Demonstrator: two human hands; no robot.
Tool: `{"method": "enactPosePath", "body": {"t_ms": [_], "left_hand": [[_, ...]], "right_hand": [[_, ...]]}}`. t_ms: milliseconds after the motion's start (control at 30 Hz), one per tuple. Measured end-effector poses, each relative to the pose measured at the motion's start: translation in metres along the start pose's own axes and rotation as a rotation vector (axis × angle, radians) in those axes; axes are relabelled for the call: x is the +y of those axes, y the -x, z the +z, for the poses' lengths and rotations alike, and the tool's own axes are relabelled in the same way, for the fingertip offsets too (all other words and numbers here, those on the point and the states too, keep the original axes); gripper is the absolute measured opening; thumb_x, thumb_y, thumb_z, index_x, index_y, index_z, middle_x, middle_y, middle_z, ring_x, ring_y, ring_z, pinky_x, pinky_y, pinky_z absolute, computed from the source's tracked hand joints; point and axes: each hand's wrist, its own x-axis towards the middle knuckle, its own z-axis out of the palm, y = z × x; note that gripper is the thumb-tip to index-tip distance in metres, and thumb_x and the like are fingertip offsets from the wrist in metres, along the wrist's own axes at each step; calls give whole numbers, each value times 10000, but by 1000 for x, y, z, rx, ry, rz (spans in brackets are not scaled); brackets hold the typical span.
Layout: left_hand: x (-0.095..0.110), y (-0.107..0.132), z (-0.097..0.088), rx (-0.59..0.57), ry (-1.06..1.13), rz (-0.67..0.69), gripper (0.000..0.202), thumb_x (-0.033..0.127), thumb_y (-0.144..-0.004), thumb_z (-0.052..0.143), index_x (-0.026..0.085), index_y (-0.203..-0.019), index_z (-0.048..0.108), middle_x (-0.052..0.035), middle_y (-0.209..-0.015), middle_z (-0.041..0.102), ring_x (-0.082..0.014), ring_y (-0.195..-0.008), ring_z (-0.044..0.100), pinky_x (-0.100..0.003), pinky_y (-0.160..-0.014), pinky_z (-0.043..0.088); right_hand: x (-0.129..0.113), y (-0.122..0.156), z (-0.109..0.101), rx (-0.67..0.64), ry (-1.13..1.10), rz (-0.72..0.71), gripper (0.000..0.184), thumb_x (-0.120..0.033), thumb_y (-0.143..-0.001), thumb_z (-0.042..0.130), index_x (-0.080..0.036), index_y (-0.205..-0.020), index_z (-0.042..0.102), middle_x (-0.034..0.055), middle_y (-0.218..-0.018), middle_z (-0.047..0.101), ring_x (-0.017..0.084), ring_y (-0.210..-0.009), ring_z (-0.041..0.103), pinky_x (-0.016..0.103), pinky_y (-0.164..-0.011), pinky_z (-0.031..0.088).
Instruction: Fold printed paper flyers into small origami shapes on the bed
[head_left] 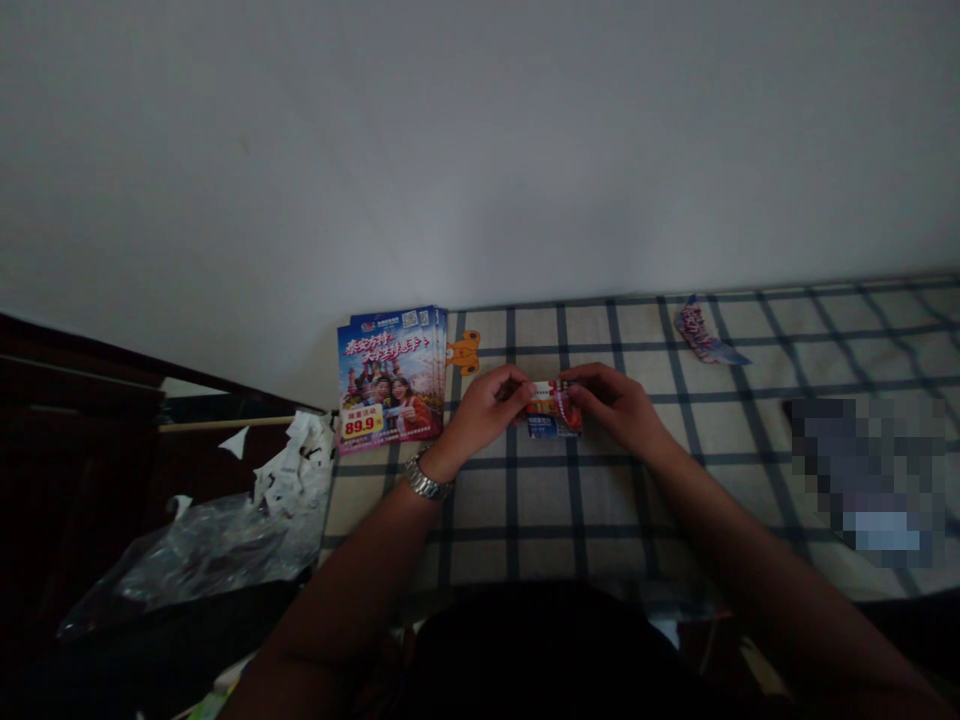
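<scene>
A small folded piece of a printed flyer (553, 412), coloured red, white and blue, is held just above the checked cloth in front of me. My left hand (496, 402), with a metal watch at the wrist, pinches its left edge between thumb and fingers. At its upper right edge my right hand (613, 402) pinches the paper the same way. Left of my left hand lies a stack of flyers (391, 385) with a pink and blue print. Another folded flyer (703, 335) rests on the cloth farther right, apart from both hands.
A checked tablecloth (510, 500) covers the table up to the white wall (480, 150). An orange bear figure (463, 352) shows beside the stack. A clear plastic bag (202, 550) and torn white paper (296, 465) are at the left. A pixelated dark object (862, 480) lies at the right.
</scene>
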Motion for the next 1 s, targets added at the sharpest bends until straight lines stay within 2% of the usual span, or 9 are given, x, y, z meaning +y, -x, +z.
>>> {"method": "enactPosePath", "body": {"t_ms": [200, 367, 733, 833, 1000], "left_hand": [[-1, 0, 1, 46, 19, 5, 324, 490, -984, 653, 192, -886, 574, 26, -715, 622, -119, -557, 617, -225, -517, 485], [-5, -1, 2, 101, 8, 27, 309, 483, -986, 657, 192, -904, 594, 34, -705, 609, -117, -546, 616, -225, -508, 479], [-9, 1, 2, 100, -38, 39, 279, 466, -997, 642, 196, -940, 603, 29, -745, 617, -115, -582, 628, -218, -520, 480], [-7, 2, 2, 104, -86, 71, 247, 444, -1006, 633, 198, -986, 613, 12, -812, 634, -120, -660, 639, -224, -575, 497], [0, 3, 4, 76, -156, 127, 237, 428, -1008, 645, 208, -1096, 657, -32, -955, 703, -158, -868, 686, -269, -754, 553]], "right_hand": [[0, -1, -2, 33, 35, -48, 335, -524, -964, 672, -250, -1150, 722, 62, -1055, 778, 239, -966, 742, 395, -862, 622], [3, -1, -5, 32, -9, -21, 376, -552, -946, 692, -273, -1198, 705, 61, -1119, 772, 255, -1027, 739, 426, -924, 620], [1, 0, -3, 10, -43, -9, 361, -461, -913, 755, -259, -1209, 708, 54, -1043, 780, 226, -950, 753, 391, -890, 635], [1, 0, -4, 13, 1, -16, 367, -460, -920, 743, -257, -1225, 722, 56, -1045, 785, 226, -935, 757, 392, -878, 641], [1, 1, -5, -5, 56, -32, 387, -468, -922, 732, -252, -1243, 744, 64, -1080, 801, 237, -959, 766, 406, -892, 645]]}}
